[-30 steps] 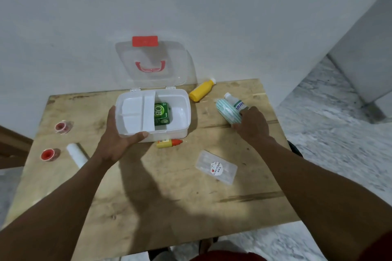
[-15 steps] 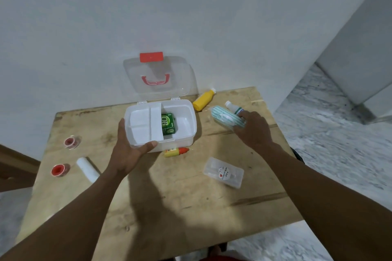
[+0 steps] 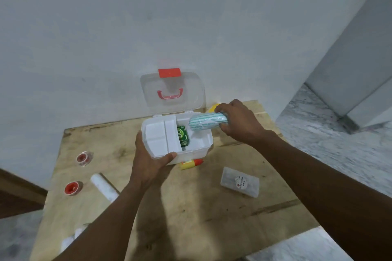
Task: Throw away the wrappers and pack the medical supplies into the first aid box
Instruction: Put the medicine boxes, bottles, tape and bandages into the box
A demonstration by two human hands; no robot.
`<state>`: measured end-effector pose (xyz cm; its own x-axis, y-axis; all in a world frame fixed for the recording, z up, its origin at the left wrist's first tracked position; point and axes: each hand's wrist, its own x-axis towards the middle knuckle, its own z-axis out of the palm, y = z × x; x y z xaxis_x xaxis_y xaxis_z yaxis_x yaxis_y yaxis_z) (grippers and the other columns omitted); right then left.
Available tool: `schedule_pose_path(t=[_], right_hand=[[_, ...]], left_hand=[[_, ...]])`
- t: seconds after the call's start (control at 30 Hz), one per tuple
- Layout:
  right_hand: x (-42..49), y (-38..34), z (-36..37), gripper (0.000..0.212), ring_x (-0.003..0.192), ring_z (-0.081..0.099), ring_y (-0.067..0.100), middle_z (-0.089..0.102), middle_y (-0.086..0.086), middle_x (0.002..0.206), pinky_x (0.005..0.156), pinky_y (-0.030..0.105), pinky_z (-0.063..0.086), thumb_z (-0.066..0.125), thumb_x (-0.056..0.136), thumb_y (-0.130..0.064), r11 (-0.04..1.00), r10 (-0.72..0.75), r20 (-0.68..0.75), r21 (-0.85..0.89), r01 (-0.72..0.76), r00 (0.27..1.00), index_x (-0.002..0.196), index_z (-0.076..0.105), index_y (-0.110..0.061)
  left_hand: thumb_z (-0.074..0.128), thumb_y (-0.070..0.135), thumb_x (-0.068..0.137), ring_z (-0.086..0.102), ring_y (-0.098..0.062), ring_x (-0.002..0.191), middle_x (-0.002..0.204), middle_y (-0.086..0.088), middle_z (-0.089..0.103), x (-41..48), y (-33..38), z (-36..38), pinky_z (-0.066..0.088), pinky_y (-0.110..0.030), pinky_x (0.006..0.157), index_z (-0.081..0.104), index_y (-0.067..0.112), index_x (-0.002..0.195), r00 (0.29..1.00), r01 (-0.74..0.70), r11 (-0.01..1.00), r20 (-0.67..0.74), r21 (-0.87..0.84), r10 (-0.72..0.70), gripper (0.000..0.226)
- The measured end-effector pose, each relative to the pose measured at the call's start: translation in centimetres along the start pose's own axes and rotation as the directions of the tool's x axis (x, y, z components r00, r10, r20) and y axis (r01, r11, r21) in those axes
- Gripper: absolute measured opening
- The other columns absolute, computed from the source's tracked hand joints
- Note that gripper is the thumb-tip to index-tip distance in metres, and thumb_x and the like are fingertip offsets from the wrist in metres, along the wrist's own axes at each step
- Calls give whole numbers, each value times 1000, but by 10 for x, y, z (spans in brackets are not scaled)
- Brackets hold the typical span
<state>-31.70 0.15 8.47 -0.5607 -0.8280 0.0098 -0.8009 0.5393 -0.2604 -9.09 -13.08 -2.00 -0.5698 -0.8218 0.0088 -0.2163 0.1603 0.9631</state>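
The white first aid box [image 3: 204, 148] stands open on the wooden table [image 3: 191, 207], its clear lid [image 3: 171, 91] with a red latch leaning back against the wall. A white tray insert [image 3: 159, 137] fills its left part and a green packet [image 3: 182, 138] lies in the open compartment. My left hand [image 3: 149, 161] grips the box's front left corner. My right hand [image 3: 237, 121] holds a teal-striped white roll [image 3: 206, 123] lying sideways over the box's right compartment.
On the table lie a small yellow tube with a red cap [image 3: 192, 163], a clear plastic case [image 3: 239, 182], a white roll [image 3: 104, 186], two red-centred tape rolls [image 3: 84, 158] [image 3: 72, 188] and a yellow bottle [image 3: 213, 108] behind my right hand. Marble floor lies right of the table.
My right hand lifted the striped roll off the table at the right and carried it left over the open box. My left hand kept its hold on the box.
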Motion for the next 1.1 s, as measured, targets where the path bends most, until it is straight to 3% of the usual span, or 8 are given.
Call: schedule_pose_path(t=[0.1, 0.2, 0.33, 0.47, 0.67, 0.8, 1.1], right_hand=[[14, -12, 2, 39, 97, 58, 25, 43, -1, 99, 73, 28, 38, 65, 84, -19, 994, -69, 95, -74, 76, 993, 123, 60, -21], [31, -20, 9, 37, 102, 56, 23, 40, -4, 99, 73, 25, 33, 65, 84, -19, 986, -103, 196, -106, 126, 975, 121, 61, -22], [44, -29, 22, 37, 95, 52, 22, 47, 5, 111, 75, 25, 34, 66, 83, -18, 988, -98, 259, -92, 126, 961, 121, 62, -21], [53, -28, 21, 35, 99, 53, 24, 40, 2, 102, 75, 25, 35, 69, 81, -18, 988, -97, 295, -84, 127, 950, 115, 66, -22], [56, -43, 23, 31, 116, 54, 23, 63, 6, 118, 77, 27, 40, 68, 84, -19, 974, -119, 398, -129, 184, 910, 114, 69, -12], [48, -48, 39, 38, 118, 57, 25, 62, 7, 126, 92, 32, 47, 70, 87, -27, 977, -113, 407, -121, 176, 907, 120, 68, -7], [46, -49, 74, 48, 114, 59, 28, 63, 10, 122, 89, 33, 47, 81, 79, -30, 1000, -11, 361, -19, 19, 932, 116, 61, -6]], left_hand=[[91, 29, 61, 53, 5, 106, 122, 21, 52, 0, 2, -1, 41, -5, 70, 31, 33, 134, 999, -36, 999, 18, 1, 36, 95], [87, 33, 59, 49, 18, 106, 121, 26, 50, 0, 6, -1, 43, 0, 71, 31, 33, 135, 997, -70, 997, 23, -11, 70, 94], [86, 35, 60, 49, 15, 108, 122, 26, 50, 1, 5, -2, 47, -7, 71, 30, 36, 136, 999, -51, 999, 12, -9, 51, 95], [86, 34, 60, 51, 12, 108, 122, 21, 52, 3, 3, -2, 48, -6, 72, 33, 32, 134, 999, -54, 998, 7, -13, 54, 91], [85, 33, 61, 52, 12, 107, 122, 17, 53, 4, 5, 1, 48, -4, 71, 33, 27, 135, 998, -66, 997, 15, -26, 66, 90], [87, 34, 61, 51, 10, 109, 123, 18, 52, 8, 5, 1, 49, -7, 73, 32, 31, 135, 998, -60, 998, 11, -5, 60, 92], [89, 22, 67, 48, 21, 104, 121, 25, 50, 6, 1, 1, 42, 1, 71, 31, 32, 135, 999, -38, 999, -7, 19, 38, 90]])
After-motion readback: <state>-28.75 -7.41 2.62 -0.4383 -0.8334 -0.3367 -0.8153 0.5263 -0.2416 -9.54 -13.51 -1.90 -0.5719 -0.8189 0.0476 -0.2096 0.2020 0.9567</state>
